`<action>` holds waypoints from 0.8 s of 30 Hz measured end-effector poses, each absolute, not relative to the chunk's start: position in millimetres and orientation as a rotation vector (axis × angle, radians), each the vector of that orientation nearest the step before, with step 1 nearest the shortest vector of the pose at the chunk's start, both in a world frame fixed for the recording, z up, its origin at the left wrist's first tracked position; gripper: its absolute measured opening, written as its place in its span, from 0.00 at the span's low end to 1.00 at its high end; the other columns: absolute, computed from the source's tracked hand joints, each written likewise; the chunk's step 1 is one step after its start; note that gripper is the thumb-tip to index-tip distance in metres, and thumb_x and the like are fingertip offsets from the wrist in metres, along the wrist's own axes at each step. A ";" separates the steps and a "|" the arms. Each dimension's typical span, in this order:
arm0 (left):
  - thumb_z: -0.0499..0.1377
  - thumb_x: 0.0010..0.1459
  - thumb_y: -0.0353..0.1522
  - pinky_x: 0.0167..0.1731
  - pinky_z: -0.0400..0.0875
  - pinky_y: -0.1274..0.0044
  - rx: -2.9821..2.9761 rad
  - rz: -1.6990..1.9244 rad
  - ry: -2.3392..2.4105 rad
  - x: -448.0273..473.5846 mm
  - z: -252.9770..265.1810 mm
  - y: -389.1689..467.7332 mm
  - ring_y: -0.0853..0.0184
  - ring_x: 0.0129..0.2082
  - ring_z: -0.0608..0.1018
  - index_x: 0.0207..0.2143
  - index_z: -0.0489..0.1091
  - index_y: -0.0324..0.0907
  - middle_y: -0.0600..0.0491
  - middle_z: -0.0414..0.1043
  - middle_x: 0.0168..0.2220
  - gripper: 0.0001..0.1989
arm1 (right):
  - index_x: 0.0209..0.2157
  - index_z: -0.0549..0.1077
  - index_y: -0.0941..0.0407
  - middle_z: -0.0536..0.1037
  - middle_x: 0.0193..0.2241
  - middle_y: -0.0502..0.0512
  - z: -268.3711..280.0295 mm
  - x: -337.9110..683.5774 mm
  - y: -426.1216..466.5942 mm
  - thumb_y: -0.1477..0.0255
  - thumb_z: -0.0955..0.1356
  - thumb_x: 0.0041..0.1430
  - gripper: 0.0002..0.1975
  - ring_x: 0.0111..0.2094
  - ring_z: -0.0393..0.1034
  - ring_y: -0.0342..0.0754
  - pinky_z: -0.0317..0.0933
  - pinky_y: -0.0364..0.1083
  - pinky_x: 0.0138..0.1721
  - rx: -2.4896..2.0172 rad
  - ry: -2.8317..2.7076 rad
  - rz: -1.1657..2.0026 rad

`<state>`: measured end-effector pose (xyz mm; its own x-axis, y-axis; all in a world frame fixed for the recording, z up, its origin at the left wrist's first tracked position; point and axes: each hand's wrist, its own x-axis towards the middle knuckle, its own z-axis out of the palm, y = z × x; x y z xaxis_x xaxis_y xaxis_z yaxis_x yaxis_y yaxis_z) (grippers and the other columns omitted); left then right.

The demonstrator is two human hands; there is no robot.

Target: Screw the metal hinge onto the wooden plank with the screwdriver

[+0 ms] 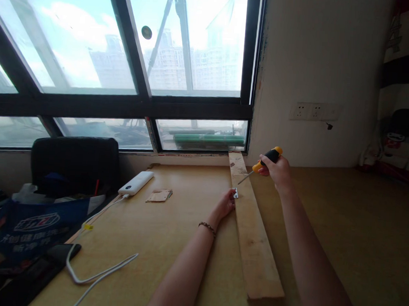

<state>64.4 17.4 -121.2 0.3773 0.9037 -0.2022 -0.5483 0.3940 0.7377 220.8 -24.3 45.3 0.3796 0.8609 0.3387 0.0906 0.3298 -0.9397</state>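
A long wooden board [254, 239] lies on the table, running from near the window toward me. On its left edge, toward the far end, sits a small metal bracket [235, 195] with dark holes. My left hand [226, 203] pinches this bracket against the board's edge, fingers partly hidden. Above and to the right, my right hand [276, 169] grips a yellow and black screwdriver [269, 158] by its handle. The shaft slants down to the left, its tip just above the bracket and seemingly apart from it. Whether a screw is there is too small to tell.
Left of the board, a white power bank [136, 183] with a white cable [103, 274] rests on the wooden table [178, 234], beside a small piece of cardboard [159, 196]. A black chair [74, 163] and a blue bag [36, 230] stand at the left. Wall sockets [307, 111] are behind.
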 end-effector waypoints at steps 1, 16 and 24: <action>0.56 0.50 0.31 0.31 0.71 0.77 0.650 1.009 0.658 64.1 -122.0 17.9 0.71 0.24 0.73 0.30 0.65 0.36 0.52 0.69 0.24 0.06 | 0.27 0.69 0.59 0.76 0.20 0.53 44.2 219.7 -22.8 0.63 0.71 0.41 0.15 0.16 0.70 0.47 0.66 0.43 0.14 -1.148 -1.088 0.657; 0.56 0.50 0.33 0.32 0.72 0.73 0.746 1.055 0.673 71.6 -125.3 15.9 0.65 0.28 0.76 0.35 0.67 0.34 0.47 0.73 0.29 0.11 | 0.26 0.68 0.58 0.74 0.16 0.52 36.8 203.6 -17.8 0.62 0.71 0.41 0.14 0.16 0.70 0.49 0.66 0.45 0.15 -1.226 -1.166 0.629; 0.56 0.49 0.32 0.33 0.72 0.72 0.739 1.063 0.663 71.1 -128.5 18.2 0.64 0.28 0.76 0.35 0.67 0.34 0.47 0.73 0.29 0.11 | 0.27 0.67 0.58 0.73 0.17 0.52 36.9 200.7 -17.7 0.61 0.71 0.41 0.15 0.16 0.70 0.49 0.65 0.44 0.14 -1.236 -1.202 0.577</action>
<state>71.1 18.2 -128.5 0.3445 0.9305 -0.1248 -0.5209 0.3000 0.7991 200.7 -17.7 36.9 0.3303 0.8673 0.3724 0.2513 0.2995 -0.9204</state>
